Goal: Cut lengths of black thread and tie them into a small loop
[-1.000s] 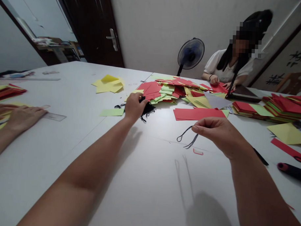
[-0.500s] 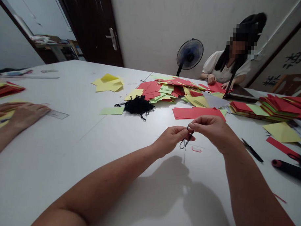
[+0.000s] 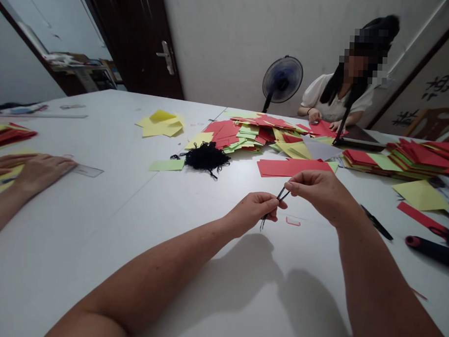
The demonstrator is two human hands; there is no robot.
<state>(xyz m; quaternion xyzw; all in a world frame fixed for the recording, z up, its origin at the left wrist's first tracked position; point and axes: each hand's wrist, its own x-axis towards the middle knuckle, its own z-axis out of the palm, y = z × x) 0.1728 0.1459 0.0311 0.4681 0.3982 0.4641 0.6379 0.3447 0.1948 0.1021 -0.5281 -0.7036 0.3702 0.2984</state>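
Both hands work just above the white table (image 3: 97,233), near the middle of the frame. The left hand (image 3: 253,211) and the right hand (image 3: 317,196) are close together but not touching, each pinching a short black cord (image 3: 281,194) between thumb and fingers. Its loose ends hang below the pinch, and the cord stays clear of the table. A small red-edged scrap (image 3: 292,221) lies on the table just below the hands.

Farther up, at the center, sits a black tangle (image 3: 206,157) of similar cord, beside a green paper sheet (image 3: 166,165). Behind it spreads a heap of red, green and yellow paper (image 3: 248,132), with red strips (image 3: 294,167) nearer the right hand. Stacked paper (image 3: 420,158) fills the right edge, and a black-handled tool (image 3: 431,252) lies at lower right.

At the left edge, a co-worker's hand (image 3: 42,174) rests beside a clear ruler (image 3: 87,171). Another seated person (image 3: 333,96) works at the far side.

The cord is thin and short, so a slackened pinch could let it slip onto the table. A hard pull could snap it. If the hands drifted toward the tangle, the loose ends could snag there.
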